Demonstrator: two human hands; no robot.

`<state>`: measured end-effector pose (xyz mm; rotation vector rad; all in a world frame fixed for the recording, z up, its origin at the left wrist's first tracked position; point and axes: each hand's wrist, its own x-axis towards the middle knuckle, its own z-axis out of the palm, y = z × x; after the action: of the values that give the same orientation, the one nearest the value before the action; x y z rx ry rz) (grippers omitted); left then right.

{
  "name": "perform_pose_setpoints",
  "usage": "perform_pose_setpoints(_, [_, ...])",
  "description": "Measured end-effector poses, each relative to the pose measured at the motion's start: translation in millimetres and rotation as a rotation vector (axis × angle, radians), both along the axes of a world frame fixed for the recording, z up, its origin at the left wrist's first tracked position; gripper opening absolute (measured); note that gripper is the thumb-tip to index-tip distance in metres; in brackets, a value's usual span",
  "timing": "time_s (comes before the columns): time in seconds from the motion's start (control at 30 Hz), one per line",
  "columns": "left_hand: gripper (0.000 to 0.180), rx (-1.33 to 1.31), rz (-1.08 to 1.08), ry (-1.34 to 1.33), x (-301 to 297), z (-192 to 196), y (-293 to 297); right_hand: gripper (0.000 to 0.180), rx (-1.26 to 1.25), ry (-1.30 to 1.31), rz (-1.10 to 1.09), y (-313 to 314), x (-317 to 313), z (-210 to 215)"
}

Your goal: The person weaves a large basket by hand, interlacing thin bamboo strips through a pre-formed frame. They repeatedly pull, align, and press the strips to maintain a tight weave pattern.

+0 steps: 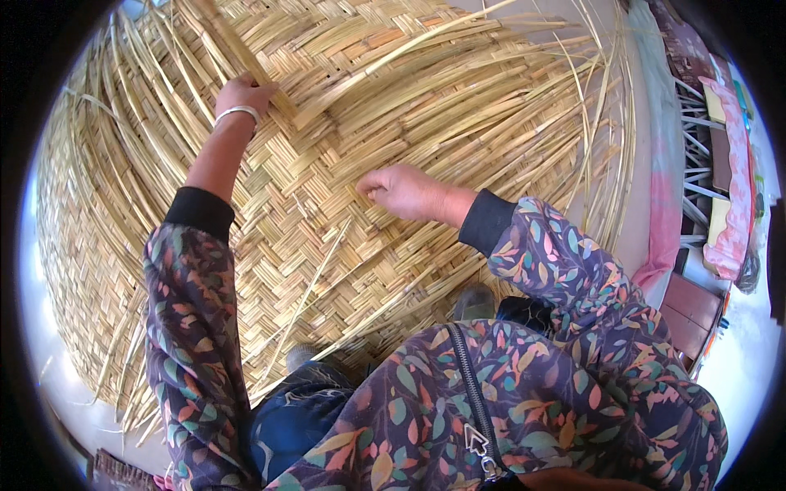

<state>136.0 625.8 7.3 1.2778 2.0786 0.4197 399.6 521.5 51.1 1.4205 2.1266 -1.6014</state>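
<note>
A large woven mat (282, 221) of split yellow-brown reeds spreads beneath both hands, its weave running in a slanting pattern. My left hand (244, 96), with a pale bracelet at the wrist, is closed around a few flat reed strips (225, 41) that lift away from the mat toward the far edge. Closer to me and to the right, my right hand (401, 192) hovers low over the weave with its fingers curled in. What those fingers hold, if anything, is hidden. Long loose reed ends (483, 123) fan out beyond it to the right.
More unwoven reed ends (123, 123) curve along the left side. One loose strip (315, 282) lies across the mat near my feet (473, 303). At the right stand a metal rack (696, 155) with pink cloth (729, 237) and a brown box (689, 311).
</note>
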Motion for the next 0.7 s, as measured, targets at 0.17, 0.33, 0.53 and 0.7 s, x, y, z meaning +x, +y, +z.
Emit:
perform_pose_setpoints(0.17, [0.033, 0.033, -0.172, 0.280, 16.3, 9.2, 7.4, 0.027, 0.035, 0.052, -0.010, -3.9, 3.0, -0.6])
perform_pose_setpoints(0.33, [0.035, 0.002, -0.151, 0.285, 11.0, 0.5, 10.6, 0.024, 0.126, 0.052, 0.049, -5.3, 4.6, -7.4])
perform_pose_setpoints(0.53, [0.041, 0.267, 0.155, -0.402, -24.4, 31.8, -22.2, 0.021, 0.404, 0.144, 0.237, -11.1, 0.4, -7.6])
perform_pose_setpoints(0.7, [0.027, 0.359, 0.329, -0.126, -154.7, 43.3, -117.6, 0.018, 0.433, 0.037, 0.442, -1.1, -5.8, 8.4])
